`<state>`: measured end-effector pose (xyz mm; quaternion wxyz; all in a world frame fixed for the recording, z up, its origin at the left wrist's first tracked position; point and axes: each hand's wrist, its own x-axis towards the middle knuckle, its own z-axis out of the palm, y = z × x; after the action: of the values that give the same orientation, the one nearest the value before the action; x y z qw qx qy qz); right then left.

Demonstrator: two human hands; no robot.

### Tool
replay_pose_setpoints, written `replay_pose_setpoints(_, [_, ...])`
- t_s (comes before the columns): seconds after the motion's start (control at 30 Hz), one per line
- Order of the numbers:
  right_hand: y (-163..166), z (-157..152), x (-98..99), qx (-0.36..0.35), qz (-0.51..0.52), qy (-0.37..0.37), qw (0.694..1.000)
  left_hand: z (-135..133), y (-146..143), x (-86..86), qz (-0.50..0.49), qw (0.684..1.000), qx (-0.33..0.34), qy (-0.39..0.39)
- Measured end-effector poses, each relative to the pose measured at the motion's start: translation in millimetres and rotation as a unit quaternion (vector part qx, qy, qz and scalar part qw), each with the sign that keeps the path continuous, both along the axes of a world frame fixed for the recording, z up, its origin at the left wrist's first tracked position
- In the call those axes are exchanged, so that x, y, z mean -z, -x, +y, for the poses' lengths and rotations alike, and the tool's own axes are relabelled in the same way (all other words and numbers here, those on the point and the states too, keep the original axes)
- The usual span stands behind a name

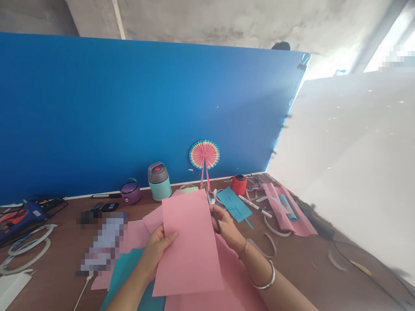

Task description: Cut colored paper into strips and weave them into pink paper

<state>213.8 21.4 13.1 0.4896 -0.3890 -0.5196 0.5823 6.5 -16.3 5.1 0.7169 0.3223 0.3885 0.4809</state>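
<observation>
One pink sheet [189, 242] is held up over the table [65, 255]. The left hand [154, 250] pinches its left edge, thumb on the face. The right hand [227, 226] is closed around one pair of scissors [216, 222] at the sheet's right edge, with the blades hidden behind it. Beneath lies one teal sheet [121, 268], partly covered and cut off below. Farther back stand one bottle [159, 181] and one paper fan [204, 154] against the blue board [129, 108].

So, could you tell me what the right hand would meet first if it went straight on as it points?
The right hand, gripping scissors beside the pink sheet, points away toward the blue board. Straight on, it would probably first reach the sticks of the paper fan leaning there, though depth is unclear.
</observation>
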Motion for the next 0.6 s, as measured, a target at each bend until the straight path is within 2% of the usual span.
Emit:
replay_pose_setpoints(0.13, [-0.5,-1.4,-2.4,-0.008,0.004,-0.006,1.0,0.4,-0.2,0.4,-0.007,1.0,0.003,0.0])
replay_pose_setpoints(0.3, [-1.2,2.6,5.7,0.002,-0.012,-0.007,1.0,-1.1,-0.9,-2.2,-0.018,1.0,0.009,0.008])
replay_pose_setpoints(0.4, [-1.6,5.8,13.8,0.078,-0.103,-0.044,0.991,-1.7,-1.2,-3.6,-0.023,1.0,0.013,0.011])
replay_pose_setpoints(0.5, [-4.3,9.5,20.1,0.179,-0.223,-0.105,0.953,0.1,-0.6,-2.7,-0.022,1.0,0.013,0.004])
replay_pose_setpoints(0.53, [-6.0,10.9,21.1,0.198,-0.239,-0.11,0.944,1.1,-0.2,-2.0,-0.017,1.0,0.011,-0.001])
replay_pose_setpoints(0.6, [-10.0,13.2,20.8,0.205,-0.224,-0.092,0.948,2.5,0.4,-0.9,-0.005,1.0,0.009,-0.011])
